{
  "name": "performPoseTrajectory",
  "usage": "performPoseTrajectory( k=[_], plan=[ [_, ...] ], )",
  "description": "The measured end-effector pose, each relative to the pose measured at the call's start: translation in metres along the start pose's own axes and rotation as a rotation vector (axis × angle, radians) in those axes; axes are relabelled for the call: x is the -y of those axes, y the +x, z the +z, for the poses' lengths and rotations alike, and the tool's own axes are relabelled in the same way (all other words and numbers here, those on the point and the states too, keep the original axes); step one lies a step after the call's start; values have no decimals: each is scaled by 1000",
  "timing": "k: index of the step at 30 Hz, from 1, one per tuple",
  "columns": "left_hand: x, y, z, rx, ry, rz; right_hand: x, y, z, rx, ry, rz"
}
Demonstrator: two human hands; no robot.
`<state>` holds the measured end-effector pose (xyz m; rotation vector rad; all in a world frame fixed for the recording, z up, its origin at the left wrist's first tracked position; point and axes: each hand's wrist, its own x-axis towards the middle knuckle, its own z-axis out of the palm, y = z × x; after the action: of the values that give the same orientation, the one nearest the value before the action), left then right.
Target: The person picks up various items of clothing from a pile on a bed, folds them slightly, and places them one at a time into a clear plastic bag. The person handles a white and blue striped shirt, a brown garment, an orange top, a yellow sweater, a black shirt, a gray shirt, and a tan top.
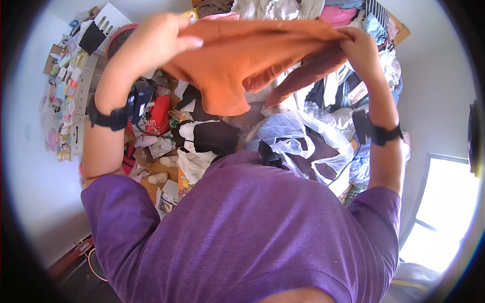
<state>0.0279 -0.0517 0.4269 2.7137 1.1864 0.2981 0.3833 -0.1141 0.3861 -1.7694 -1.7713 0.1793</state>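
1. Head view, 12 o'clock: an orange garment (217,55), exact kind unclear, hangs stretched between both hands, hiding part of the clothes pile (275,9).
2. 11 o'clock: left hand (166,38) pinches one end, slightly blurred.
3. Between 1 and 2: right hand (361,49) grips the other, fingertips obscured.

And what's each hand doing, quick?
Left hand: closed, holding one end of the orange cloth.
Right hand: closed too, holding the cloth's other end.

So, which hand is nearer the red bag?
Left. The left hand is raised, above the red bag in the picture; the right hand is farther off, up and to the bag's right.
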Motion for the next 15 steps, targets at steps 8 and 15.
performPoseTrajectory(
  k=[8,15],
  plan=[
    [-20,-109,49,856,-634,42,10,-142,-12,504,181,-82],
    [-8,-139,85,1214,-900,-439,-7,-160,-13,1048,343,484]
  ],
)
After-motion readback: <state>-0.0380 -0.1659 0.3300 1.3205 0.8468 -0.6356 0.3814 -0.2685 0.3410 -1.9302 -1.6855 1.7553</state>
